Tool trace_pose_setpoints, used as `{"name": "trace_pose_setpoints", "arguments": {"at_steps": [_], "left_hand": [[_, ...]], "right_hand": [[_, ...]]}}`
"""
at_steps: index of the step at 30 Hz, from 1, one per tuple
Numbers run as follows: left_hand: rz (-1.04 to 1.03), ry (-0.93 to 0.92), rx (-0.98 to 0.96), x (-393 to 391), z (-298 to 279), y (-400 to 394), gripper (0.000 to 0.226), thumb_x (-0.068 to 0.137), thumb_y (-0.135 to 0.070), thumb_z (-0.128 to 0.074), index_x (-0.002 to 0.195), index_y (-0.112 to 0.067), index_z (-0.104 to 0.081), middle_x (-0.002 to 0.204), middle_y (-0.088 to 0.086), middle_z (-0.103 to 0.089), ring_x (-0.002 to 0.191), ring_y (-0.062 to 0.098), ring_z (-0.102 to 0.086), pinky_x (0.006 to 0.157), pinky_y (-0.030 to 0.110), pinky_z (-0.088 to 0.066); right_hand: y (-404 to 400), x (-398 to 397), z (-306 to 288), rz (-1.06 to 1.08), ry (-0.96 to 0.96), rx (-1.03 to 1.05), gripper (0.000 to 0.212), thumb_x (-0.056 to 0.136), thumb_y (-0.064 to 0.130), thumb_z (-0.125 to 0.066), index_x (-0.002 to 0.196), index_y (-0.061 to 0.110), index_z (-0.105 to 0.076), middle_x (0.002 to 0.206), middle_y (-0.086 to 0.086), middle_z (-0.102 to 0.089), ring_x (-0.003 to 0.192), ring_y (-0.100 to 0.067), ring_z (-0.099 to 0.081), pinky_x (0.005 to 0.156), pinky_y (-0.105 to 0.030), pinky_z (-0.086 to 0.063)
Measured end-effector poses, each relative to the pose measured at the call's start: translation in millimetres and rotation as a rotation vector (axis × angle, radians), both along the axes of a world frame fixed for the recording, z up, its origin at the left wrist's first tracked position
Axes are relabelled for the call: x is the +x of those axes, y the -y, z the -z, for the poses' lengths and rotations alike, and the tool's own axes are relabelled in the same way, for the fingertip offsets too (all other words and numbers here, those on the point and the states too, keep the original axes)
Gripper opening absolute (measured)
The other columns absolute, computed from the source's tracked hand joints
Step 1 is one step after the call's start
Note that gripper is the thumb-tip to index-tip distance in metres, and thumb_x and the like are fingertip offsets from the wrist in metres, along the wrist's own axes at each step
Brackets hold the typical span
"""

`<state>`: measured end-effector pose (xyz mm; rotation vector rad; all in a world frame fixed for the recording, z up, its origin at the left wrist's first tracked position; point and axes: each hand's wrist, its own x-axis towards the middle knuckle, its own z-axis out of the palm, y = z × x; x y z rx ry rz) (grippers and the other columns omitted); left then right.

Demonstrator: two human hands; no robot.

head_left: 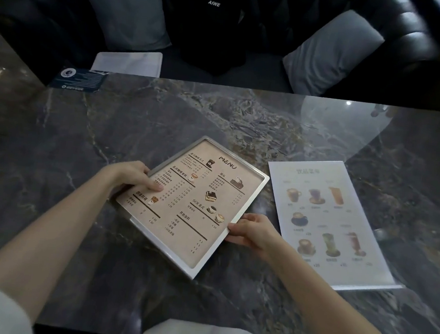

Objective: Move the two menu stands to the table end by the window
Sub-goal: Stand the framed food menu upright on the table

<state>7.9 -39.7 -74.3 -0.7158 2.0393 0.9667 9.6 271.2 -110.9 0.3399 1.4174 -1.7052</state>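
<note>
A beige menu stand (pixel 206 192) in a silver frame lies tilted near the middle of the dark marble table (pixel 111 132). My left hand (pixel 134 177) grips its left edge, thumb on the printed face. My right hand (pixel 253 231) holds its lower right edge. A second menu stand (pixel 325 222), white with drink pictures in clear acrylic, lies flat on the table just right of the first; neither hand touches it.
A dark blue card (pixel 78 79) lies at the table's far left edge. Behind the table is a black leather sofa with grey cushions (pixel 333 52), a black bag (pixel 211 26) and a white sheet (pixel 128 62) on the seat.
</note>
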Motion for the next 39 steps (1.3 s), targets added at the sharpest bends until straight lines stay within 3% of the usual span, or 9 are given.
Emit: {"name": "trace_pose_setpoints", "arguments": {"at_steps": [3, 7, 12, 17, 20, 25, 29, 35, 39], "left_hand": [[0.022, -0.025, -0.02, -1.4, -1.8, 1.4, 0.036, 0.065, -0.03, -0.081, 0.093, -0.011, -0.067, 0.077, 0.0, -0.078, 0.074, 0.019, -0.074, 0.068, 0.036, -0.057], [0.027, -0.092, -0.047, -6.5, -11.8, 2.7, 0.036, 0.065, -0.036, -0.08, 0.09, -0.013, -0.068, 0.076, -0.002, -0.077, 0.07, 0.015, -0.073, 0.061, 0.029, -0.054], [-0.013, -0.26, 0.001, -11.4, -26.0, -5.0, 0.028, 0.069, -0.031, -0.078, 0.088, -0.015, -0.066, 0.08, -0.005, -0.073, 0.066, 0.006, -0.07, 0.053, 0.019, -0.05], [-0.068, -0.456, 0.054, -17.1, -29.6, -16.2, 0.035, 0.074, -0.023, -0.076, 0.103, -0.008, -0.063, 0.097, 0.003, -0.07, 0.086, 0.018, -0.068, 0.072, 0.031, -0.055], [-0.099, -0.549, 0.126, -20.5, -28.0, -22.2, 0.026, 0.074, -0.02, -0.075, 0.096, -0.018, -0.062, 0.096, -0.003, -0.069, 0.087, 0.011, -0.067, 0.064, 0.02, -0.055], [-0.124, -0.591, 0.209, -22.2, -17.4, -28.8, 0.029, 0.074, -0.02, -0.074, 0.097, -0.025, -0.058, 0.097, -0.011, -0.068, 0.082, -0.002, -0.066, 0.064, 0.016, -0.054], [-0.149, -0.629, 0.219, -19.9, -3.6, -30.4, 0.036, 0.073, -0.021, -0.075, 0.104, -0.023, -0.056, 0.102, -0.011, -0.066, 0.092, 0.003, -0.064, 0.071, 0.019, -0.053], [-0.158, -0.637, 0.195, -13.2, 10.4, -30.5, 0.042, 0.073, -0.023, -0.075, 0.11, -0.017, -0.056, 0.113, 0.0, -0.066, 0.104, 0.016, -0.062, 0.09, 0.037, -0.051], [-0.137, -0.663, 0.189, -9.8, 13.4, -29.5, 0.041, 0.074, -0.022, -0.075, 0.11, -0.021, -0.054, 0.11, -0.005, -0.065, 0.107, 0.017, -0.061, 0.084, 0.028, -0.052]], "right_hand": [[-2.4, -5.7, -7.0, -0.003, -0.02, -0.004, 0.029, 0.078, -0.012, -0.059, 0.106, -0.007, -0.05, 0.087, -0.012, -0.071, 0.074, -0.02, -0.072, 0.057, -0.03, -0.06], [-6.3, -21.7, -22.1, -0.029, -0.081, -0.022, 0.018, 0.078, -0.011, -0.06, 0.092, -0.001, -0.053, 0.087, -0.012, -0.071, 0.075, -0.021, -0.072, 0.059, -0.032, -0.06], [-11.4, -41.7, -43.8, -0.053, -0.208, 0.012, 0.032, 0.08, -0.008, -0.06, 0.108, -0.003, -0.046, 0.098, -0.015, -0.067, 0.081, -0.023, -0.071, 0.06, -0.032, -0.061], [-18.2, -47.9, -60.2, -0.034, -0.449, 0.051, 0.027, 0.08, -0.008, -0.06, 0.101, 0.004, -0.049, 0.084, -0.004, -0.065, 0.072, -0.016, -0.07, 0.053, -0.025, -0.058], [-20.2, -46.5, -67.3, 0.022, -0.566, 0.036, 0.029, 0.079, -0.008, -0.061, 0.099, 0.01, -0.05, 0.083, 0.001, -0.063, 0.076, -0.016, -0.068, 0.055, -0.025, -0.058], [-23.6, -34.4, -70.7, 0.022, -0.77, 0.119, 0.028, 0.081, -0.004, -0.06, 0.097, 0.016, -0.05, 0.095, -0.018, -0.063, 0.089, -0.031, -0.066, 0.069, -0.042, -0.06], [-21.9, -21.0, -63.4, 0.054, -0.831, 0.129, 0.032, 0.083, -0.006, -0.056, 0.105, 0.016, -0.049, 0.099, 0.001, -0.065, 0.087, -0.011, -0.067, 0.063, -0.02, -0.057], [-20.3, -5.8, -46.8, 0.057, -0.848, 0.143, 0.036, 0.085, -0.005, -0.055, 0.105, 0.024, -0.048, 0.105, -0.003, -0.065, 0.093, -0.023, -0.065, 0.078, -0.035, -0.057], [-18.3, 2.7, -40.4, 0.05, -0.911, 0.212, 0.036, 0.084, -0.002, -0.057, 0.11, 0.022, -0.048, 0.102, 0.003, -0.065, 0.088, -0.02, -0.063, 0.078, -0.027, -0.054]]}}
